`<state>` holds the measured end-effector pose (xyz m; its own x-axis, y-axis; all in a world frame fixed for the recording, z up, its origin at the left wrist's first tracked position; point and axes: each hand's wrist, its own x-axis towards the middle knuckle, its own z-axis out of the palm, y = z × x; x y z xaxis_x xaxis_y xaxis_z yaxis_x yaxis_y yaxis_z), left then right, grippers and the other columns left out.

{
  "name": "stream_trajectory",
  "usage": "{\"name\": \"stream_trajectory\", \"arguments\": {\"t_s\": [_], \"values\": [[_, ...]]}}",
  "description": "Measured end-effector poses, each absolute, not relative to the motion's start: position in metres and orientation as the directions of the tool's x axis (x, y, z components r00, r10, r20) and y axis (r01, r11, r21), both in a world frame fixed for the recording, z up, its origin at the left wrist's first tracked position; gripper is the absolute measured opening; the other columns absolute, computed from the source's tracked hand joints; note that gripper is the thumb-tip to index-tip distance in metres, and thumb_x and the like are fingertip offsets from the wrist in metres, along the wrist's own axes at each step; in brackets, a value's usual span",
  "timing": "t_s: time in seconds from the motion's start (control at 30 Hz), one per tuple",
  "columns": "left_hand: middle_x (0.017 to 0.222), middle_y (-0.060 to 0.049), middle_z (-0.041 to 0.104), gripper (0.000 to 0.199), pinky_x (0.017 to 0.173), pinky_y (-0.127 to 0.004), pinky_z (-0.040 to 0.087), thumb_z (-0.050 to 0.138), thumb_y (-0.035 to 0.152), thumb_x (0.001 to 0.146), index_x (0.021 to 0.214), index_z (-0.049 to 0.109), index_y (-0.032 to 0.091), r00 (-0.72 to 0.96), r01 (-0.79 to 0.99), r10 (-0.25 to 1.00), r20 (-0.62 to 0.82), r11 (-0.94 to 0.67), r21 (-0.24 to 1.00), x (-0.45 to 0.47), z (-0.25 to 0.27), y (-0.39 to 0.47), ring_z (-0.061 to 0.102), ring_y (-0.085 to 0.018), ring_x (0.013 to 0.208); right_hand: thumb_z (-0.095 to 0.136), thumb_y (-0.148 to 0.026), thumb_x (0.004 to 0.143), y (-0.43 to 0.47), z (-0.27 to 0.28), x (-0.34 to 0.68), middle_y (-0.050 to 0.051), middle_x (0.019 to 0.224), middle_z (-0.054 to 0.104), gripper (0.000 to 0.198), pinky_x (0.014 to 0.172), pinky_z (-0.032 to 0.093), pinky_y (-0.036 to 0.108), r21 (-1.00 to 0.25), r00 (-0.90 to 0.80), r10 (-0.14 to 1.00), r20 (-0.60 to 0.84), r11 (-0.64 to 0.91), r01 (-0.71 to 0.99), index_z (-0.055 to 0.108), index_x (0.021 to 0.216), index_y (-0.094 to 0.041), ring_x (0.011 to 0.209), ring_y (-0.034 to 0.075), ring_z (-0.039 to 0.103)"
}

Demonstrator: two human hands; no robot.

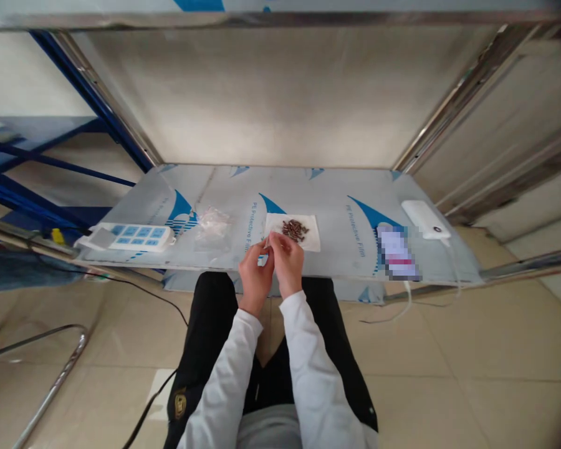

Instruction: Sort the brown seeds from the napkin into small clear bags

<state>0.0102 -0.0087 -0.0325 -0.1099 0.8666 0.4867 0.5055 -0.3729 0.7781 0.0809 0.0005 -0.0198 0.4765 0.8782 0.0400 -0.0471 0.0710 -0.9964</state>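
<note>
The left hand [256, 272] and right hand [287, 259] were held over the near edge of the table [336, 193], fingers curled and tips together; whether anything was pinched there could not be told. Just beyond the right fingertips, small dark pieces [295, 230] were heaped on a white sheet [313, 242], its near left corner covered by the hands. Bare film-covered surface was seen ahead and rightward as far as the phone [395, 249], while leftward reach was bounded sooner by a clear plastic bag [214, 229].
</note>
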Motion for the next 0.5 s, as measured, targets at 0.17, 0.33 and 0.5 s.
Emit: {"name": "stream_trajectory", "arguments": {"t_s": [0.17, 0.33, 0.5], "values": [[0.093, -0.008, 0.071, 0.011, 0.084, -0.032, 0.05, 0.06, 0.029, 0.079, 0.08, 0.057, 0.018, -0.073, 0.207, 0.95, 0.304, -0.284, 0.936, 0.023, -0.023, -0.015, 0.067, -0.02, 0.093, 0.051, -0.043, 0.083, -0.007, -0.024, 0.111, 0.005, 0.072, 0.071, 0.033, 0.066, 0.05, 0.026, -0.978, 0.475, 0.872, 0.119, 0.021, 0.208, 0.071, 0.079, -0.016, 0.067, 0.017, 0.064], [0.078, -0.005, 0.071, 0.027, 0.065, -0.025, 0.05, 0.059, 0.043, 0.08, 0.085, 0.057, 0.017, -0.061, 0.143, 0.996, 0.059, -0.05, 0.988, 0.023, -0.014, -0.011, 0.067, -0.016, 0.069, 0.052, -0.031, 0.083, -0.014, -0.016, 0.123, 0.009, 0.081, 0.069, 0.027, 0.062, 0.047, 0.025, -0.842, 0.264, 0.917, 0.297, 0.122, 0.525, 0.07, 0.071, -0.016, 0.067, 0.016, 0.061], [0.079, -0.006, 0.072, 0.019, 0.066, -0.025, 0.047, 0.056, 0.034, 0.083, 0.081, 0.064, 0.017, -0.035, 0.432, 0.998, 0.043, -0.024, 0.902, 0.013, -0.013, -0.011, 0.068, -0.018, 0.072, 0.052, -0.026, 0.083, -0.019, -0.012, 0.13, 0.005, 0.073, 0.069, 0.022, 0.064, 0.046, 0.026, -0.791, 0.155, 0.952, 0.265, 0.122, 0.6, 0.07, 0.072, -0.018, 0.062, 0.015, 0.061]]}}
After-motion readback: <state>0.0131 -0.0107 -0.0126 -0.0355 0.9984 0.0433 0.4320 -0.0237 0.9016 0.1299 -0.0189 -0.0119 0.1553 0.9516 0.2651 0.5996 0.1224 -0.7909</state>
